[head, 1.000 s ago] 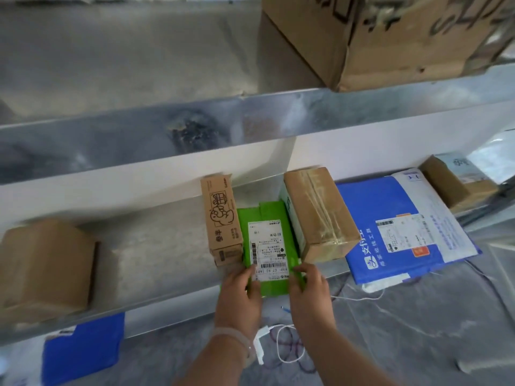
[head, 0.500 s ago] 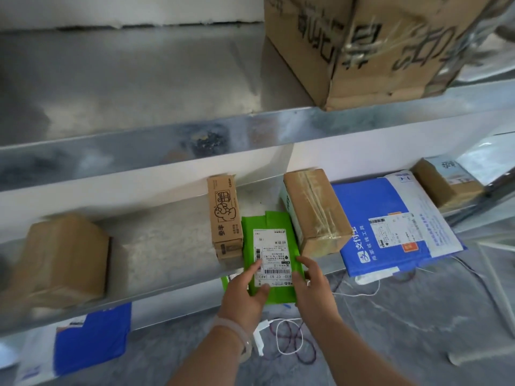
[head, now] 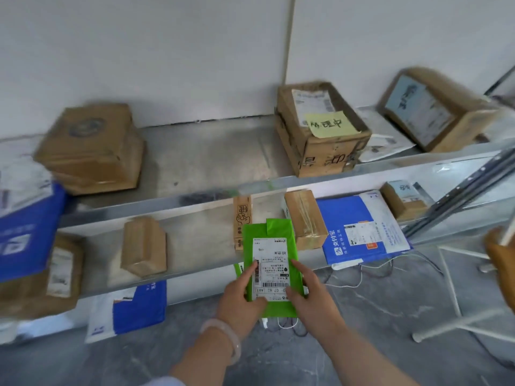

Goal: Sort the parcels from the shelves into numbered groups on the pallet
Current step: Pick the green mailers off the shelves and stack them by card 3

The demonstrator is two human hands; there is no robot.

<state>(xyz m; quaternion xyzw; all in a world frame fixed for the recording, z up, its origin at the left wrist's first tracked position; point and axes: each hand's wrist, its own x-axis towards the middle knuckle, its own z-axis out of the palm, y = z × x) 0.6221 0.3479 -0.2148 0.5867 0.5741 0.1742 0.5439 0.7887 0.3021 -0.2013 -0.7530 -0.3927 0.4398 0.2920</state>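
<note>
Green film wraps the parcel now in hand. The green parcel [head: 274, 232] is held nearly flat, its white label [head: 271, 263] uppermost, just in front of the near edge of the lower shelf [head: 195, 277] and above the floor [head: 362, 316]. It is gripped at its near end by both hands. The left hand [head: 239, 296] is closed on the left edge, with the thumb laid over the near corner of the label and the forefinger stretched along the label's left margin. The right hand [head: 309, 296] is closed on the right edge, with its fingers resting on top. What the fingers do beneath the parcel is hidden.

One second earlier the parcel lay on the lower shelf, in the gap between the narrow printed box [head: 242, 215] and the taped brown box [head: 305, 218], and only its near end was pinched. Half a second earlier it had been drawn partway over the edge. It now appears lifted clear, and both neighbouring boxes are left where they stood.

The withdrawal from the shelf may therefore be judged complete. The label is turned toward the eyes, so the group number is probably being read. The pallet is not in view, so carrying and placing are yet to be done. To the right a blue mailer [head: 359, 227] remains unsorted, as do several brown boxes on the upper shelf [head: 390, 169].
</note>
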